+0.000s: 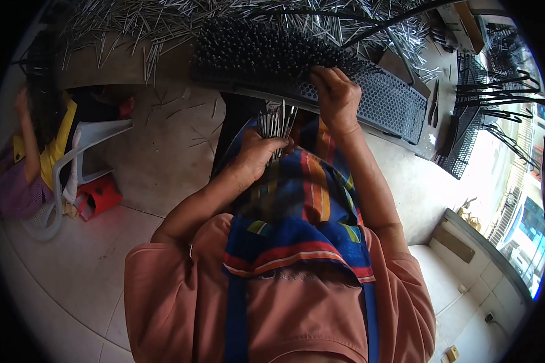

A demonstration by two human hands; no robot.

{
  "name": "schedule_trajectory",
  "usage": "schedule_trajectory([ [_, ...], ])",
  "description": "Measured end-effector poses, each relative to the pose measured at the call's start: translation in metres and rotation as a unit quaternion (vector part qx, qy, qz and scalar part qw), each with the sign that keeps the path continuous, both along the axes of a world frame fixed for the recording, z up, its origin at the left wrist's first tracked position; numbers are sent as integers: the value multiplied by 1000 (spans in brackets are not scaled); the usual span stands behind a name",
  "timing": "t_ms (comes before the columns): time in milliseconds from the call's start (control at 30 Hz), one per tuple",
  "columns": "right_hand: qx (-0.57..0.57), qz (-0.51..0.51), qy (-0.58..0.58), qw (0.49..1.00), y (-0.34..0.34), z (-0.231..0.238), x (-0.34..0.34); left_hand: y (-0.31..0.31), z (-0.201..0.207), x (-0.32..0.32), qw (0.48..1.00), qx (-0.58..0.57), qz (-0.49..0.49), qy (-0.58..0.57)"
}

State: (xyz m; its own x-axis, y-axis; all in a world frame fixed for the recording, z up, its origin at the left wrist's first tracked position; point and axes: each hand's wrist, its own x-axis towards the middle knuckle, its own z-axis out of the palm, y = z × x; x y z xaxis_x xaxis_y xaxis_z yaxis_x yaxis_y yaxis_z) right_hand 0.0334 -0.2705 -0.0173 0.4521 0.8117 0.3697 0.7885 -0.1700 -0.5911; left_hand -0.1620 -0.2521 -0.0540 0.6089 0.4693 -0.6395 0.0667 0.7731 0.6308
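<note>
My left hand (257, 154) is closed around a bundle of thin metal rods (277, 123), which stick up above the fist in front of my striped apron. Ahead of me lies a long dark rack (393, 109) with a honeycomb of holes. Dark-tipped rods (248, 51) stand densely in its left and middle part, while the holes toward its right end show bare. My right hand (339, 100) is over the rack's near edge, where the standing rods give way to bare holes. Its fingertips are pinched together, and what they hold, if anything, is too small to make out.
Loose metal rods (145, 27) are heaped across the table behind the rack. Pliers (433, 104) lie at its right end, near black mesh racks (466, 130) with wire handles. At left, another person sits on a pale plastic chair (57, 193) beside a red container (100, 196).
</note>
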Motion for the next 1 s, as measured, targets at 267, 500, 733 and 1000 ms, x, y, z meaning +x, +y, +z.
schedule_trajectory([
  [267,-53,-20,-41,998,2,4,7,7,15,-1,998,-36,50,-21],
  [500,-141,15,-116,983,-3,4,1,5,20,-2,997,-59,43,-30],
  [733,-32,59,-112,991,-18,10,-10,3,14,-9,996,-55,41,-48],
  [1000,97,96,-108,985,9,-7,-18,-1,11,-7,998,-15,51,-30],
])
